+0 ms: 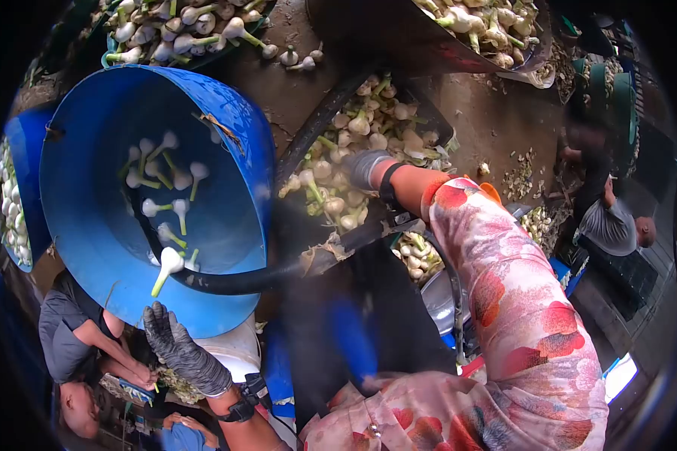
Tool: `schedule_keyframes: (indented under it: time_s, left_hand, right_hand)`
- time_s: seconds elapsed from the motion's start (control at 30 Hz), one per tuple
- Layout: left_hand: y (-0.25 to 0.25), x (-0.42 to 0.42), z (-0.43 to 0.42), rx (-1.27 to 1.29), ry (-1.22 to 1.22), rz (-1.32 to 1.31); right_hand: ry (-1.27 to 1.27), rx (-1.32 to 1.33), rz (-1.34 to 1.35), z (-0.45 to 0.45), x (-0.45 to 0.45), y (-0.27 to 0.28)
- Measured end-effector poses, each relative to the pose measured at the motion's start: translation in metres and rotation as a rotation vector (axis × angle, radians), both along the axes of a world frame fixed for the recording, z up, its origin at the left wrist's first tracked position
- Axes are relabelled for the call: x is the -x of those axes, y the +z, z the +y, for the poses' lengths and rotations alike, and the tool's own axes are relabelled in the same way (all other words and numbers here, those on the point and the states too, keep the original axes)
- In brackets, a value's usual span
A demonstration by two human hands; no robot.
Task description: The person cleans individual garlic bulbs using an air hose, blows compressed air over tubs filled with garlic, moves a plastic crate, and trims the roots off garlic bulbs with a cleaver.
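Note:
My left hand (186, 353), in a dark glove, is open with its fingers stretched toward the blue barrel (226, 301). Just beyond the fingertips a white garlic bulb (169, 263) with a short green stem appears in mid-air, apart from the hand, in front of the barrel's mouth. Inside the barrel several trimmed garlic bulbs (180, 178) lie scattered, some apparently in water. My right hand (365, 167), in a grey glove, reaches into a heap of garlic bulbs (357, 124) in a dark-rimmed container (301, 155). Its fingers are blurred and partly hidden among the bulbs.
A black hose-like bar (241, 282) crosses the barrel's mouth. More garlic fills containers at the top left (192, 30) and top right (496, 30). A metal bowl (444, 301) sits below my right arm. Other people work at lower left (71, 331) and right (613, 225).

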State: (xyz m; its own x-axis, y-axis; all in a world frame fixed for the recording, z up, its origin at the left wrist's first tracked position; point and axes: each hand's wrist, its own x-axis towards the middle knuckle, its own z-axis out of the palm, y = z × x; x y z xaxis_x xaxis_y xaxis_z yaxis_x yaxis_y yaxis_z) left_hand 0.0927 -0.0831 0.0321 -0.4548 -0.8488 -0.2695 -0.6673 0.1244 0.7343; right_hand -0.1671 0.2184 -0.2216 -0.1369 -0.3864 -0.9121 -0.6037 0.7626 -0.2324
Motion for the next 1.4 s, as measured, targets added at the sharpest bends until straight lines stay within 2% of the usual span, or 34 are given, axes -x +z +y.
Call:
schedule_keyframes:
  time_s: [0.1, 0.17, 0.3, 0.37, 0.43, 0.5, 0.57, 0.63, 0.67, 0.73, 0.77, 0.8, 0.87, 0.9, 0.97, 1.0, 1.03, 1.1, 1.17, 1.23, 1.27, 1.3, 1.37, 1.4]
  left_hand:
    - [-0.011, 0.003, 0.038, -0.092, -0.085, 0.131]
    - [-0.007, 0.014, 0.058, -0.134, -0.116, 0.097]
    - [-0.011, 0.027, 0.087, -0.244, -0.141, 0.092]
    - [-0.01, 0.035, 0.092, -0.236, -0.184, 0.052]
    - [-0.01, 0.037, 0.097, -0.235, -0.232, 0.012]
    - [-0.01, 0.039, 0.099, -0.128, -0.271, 0.002]
    - [-0.008, 0.043, 0.102, -0.131, -0.253, 0.014]
    - [-0.002, 0.049, 0.106, -0.136, -0.229, 0.023]
    - [0.002, 0.054, 0.107, -0.125, -0.264, 0.043]
    - [0.01, 0.063, 0.114, -0.125, -0.305, 0.066]
    - [0.014, 0.07, 0.121, -0.273, -0.253, 0.164]
    - [0.016, 0.08, 0.129, -0.418, -0.202, 0.266]
    - [0.016, 0.111, 0.146, -0.626, -0.196, 0.236]
    - [0.012, 0.126, 0.154, -0.712, -0.197, 0.193]
    - [-0.014, 0.136, 0.17, -0.964, -0.247, 0.152]
    - [-0.021, 0.143, 0.178, -1.102, -0.222, 0.144]
    - [-0.017, 0.153, 0.189, -1.267, -0.099, 0.186]
    - [-0.024, 0.157, 0.201, -0.71, -0.627, 0.281]
    - [-0.008, 0.16, 0.21, -1.394, -0.156, 0.299]
    - [0.014, 0.165, 0.21, -1.383, -0.134, 0.318]
    - [0.018, 0.164, 0.212, -1.348, -0.084, 0.353]
    - [0.022, 0.165, 0.213, -1.315, -0.033, 0.389]
    - [0.03, 0.173, 0.213, -1.249, -0.126, 0.392]
    - [0.034, 0.175, 0.213, -1.156, -0.179, 0.327]
  right_hand:
    - [0.067, -0.009, 0.019, 0.0, -0.001, -0.011]
    - [0.08, -0.005, -0.036, 0.003, 0.0, -0.02]
    - [0.282, 0.064, -0.081, 0.006, 0.01, -0.04]
    - [0.487, 0.033, -0.056, -0.006, 0.024, -0.026]
    - [0.513, 0.026, -0.056, -0.006, 0.021, -0.031]
    - [0.623, -0.05, 0.02, -0.001, 0.014, -0.043]
    - [0.573, -0.001, 0.051, 0.004, 0.015, -0.051]
    - [0.368, 0.021, 0.03, 0.006, 0.024, -0.045]
    - [0.374, 0.024, 0.031, 0.01, 0.03, -0.04]
    - [0.17, 0.111, 0.008, 0.015, 0.05, 0.007]
    - [0.07, 0.151, 0.006, 0.023, 0.059, 0.026]
    - [-0.107, 0.318, -0.014, 0.038, 0.064, 0.038]
    - [-0.256, 0.452, 0.01, 0.054, 0.064, 0.067]
    - [-0.364, 0.538, -0.006, 0.056, 0.064, 0.1]
    - [-0.408, 0.627, 0.002, 0.056, 0.056, 0.159]
    - [-0.471, 0.656, -0.067, 0.056, 0.05, 0.18]
    - [-0.42, 0.679, -0.089, 0.053, 0.045, 0.198]
    - [-0.368, 0.638, -0.052, 0.047, 0.035, 0.233]
    - [-0.345, 0.589, 0.012, 0.051, 0.025, 0.245]
    - [-0.63, 0.397, 0.102, 0.054, 0.022, 0.265]
    - [-0.786, 0.567, 0.251, 0.064, 0.014, 0.272]
    - [-0.796, 0.569, 0.258, 0.066, 0.01, 0.284]
    - [-1.001, 0.762, 0.287, 0.065, 0.011, 0.317]
    - [-1.019, 0.778, 0.305, 0.056, 0.011, 0.339]
